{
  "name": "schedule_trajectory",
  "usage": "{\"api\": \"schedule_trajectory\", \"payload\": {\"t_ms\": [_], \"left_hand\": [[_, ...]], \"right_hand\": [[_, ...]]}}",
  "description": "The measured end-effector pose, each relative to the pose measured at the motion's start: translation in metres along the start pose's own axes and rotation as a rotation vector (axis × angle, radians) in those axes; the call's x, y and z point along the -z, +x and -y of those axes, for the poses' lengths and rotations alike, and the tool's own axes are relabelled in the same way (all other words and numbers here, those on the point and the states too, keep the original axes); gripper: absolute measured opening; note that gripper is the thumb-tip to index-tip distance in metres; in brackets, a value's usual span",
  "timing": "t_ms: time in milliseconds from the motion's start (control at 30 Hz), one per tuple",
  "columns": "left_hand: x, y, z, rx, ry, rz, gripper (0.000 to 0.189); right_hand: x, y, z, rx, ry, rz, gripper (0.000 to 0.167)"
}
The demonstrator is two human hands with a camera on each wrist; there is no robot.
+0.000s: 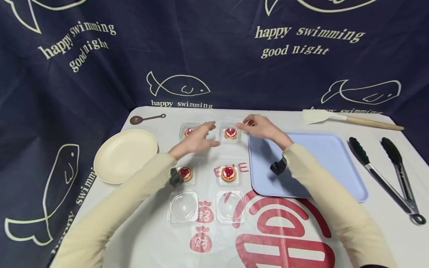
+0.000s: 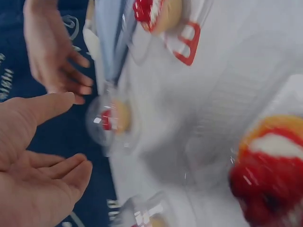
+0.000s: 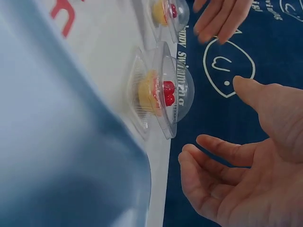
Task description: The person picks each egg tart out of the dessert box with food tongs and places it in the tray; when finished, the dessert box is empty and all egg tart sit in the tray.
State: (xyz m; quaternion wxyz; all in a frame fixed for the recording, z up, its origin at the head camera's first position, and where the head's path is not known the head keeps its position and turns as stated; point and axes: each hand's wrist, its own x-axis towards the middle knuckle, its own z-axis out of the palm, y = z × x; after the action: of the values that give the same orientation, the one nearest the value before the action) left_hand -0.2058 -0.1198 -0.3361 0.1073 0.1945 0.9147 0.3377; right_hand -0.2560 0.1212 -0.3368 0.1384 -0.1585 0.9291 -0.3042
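A small fruit tart (image 1: 230, 134) with red berries and cream sits in a clear plastic box at the back middle. Over that box is a domed lid (image 3: 182, 92), tilted against the base in the right wrist view. My right hand (image 1: 259, 126) hovers just right of it, fingers loosely bent and holding nothing. To its left, my left hand (image 1: 197, 139) is held above the table, fingers spread, partly hiding another boxed tart (image 1: 188, 131). Nearer me, two tarts sit in clear boxes, one on the left (image 1: 184, 173) and one on the right (image 1: 228, 174).
Two clear domed lids (image 1: 183, 207) lie in front of the nearer tarts. A cream plate (image 1: 125, 156) and brown spoon (image 1: 147, 118) are at left. On the right lie a blue tray (image 1: 308, 163), a spatula (image 1: 352, 120) and black-tipped tongs (image 1: 388, 178).
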Motion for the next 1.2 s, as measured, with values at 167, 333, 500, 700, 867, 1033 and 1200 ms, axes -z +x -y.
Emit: {"api": "schedule_trajectory", "payload": {"t_ms": [167, 333, 500, 700, 867, 1033, 1200], "left_hand": [[-0.008, 0.034, 0.008, 0.118, 0.026, 0.014, 0.093], [-0.021, 0.052, 0.015, 0.166, 0.012, 0.009, 0.106], [-0.033, 0.062, 0.018, 0.201, -0.010, 0.015, 0.107], [-0.044, 0.063, 0.016, 0.195, -0.024, -0.008, 0.101], [-0.047, 0.062, 0.016, 0.167, -0.056, -0.048, 0.092], [-0.048, 0.060, 0.017, 0.140, -0.036, -0.044, 0.087], [-0.046, 0.062, 0.018, 0.134, -0.016, -0.034, 0.085]], "right_hand": [[-0.002, 0.015, 0.001, -0.010, 0.028, 0.044, 0.064], [-0.008, 0.025, -0.002, 0.034, 0.019, 0.109, 0.070], [-0.013, 0.032, -0.005, 0.094, -0.033, 0.180, 0.076], [-0.011, 0.039, -0.004, 0.146, -0.097, 0.222, 0.072], [-0.006, 0.043, -0.002, 0.158, -0.133, 0.239, 0.072], [-0.006, 0.047, -0.003, 0.160, -0.168, 0.267, 0.069], [-0.003, 0.052, -0.003, 0.167, -0.170, 0.289, 0.061]]}}
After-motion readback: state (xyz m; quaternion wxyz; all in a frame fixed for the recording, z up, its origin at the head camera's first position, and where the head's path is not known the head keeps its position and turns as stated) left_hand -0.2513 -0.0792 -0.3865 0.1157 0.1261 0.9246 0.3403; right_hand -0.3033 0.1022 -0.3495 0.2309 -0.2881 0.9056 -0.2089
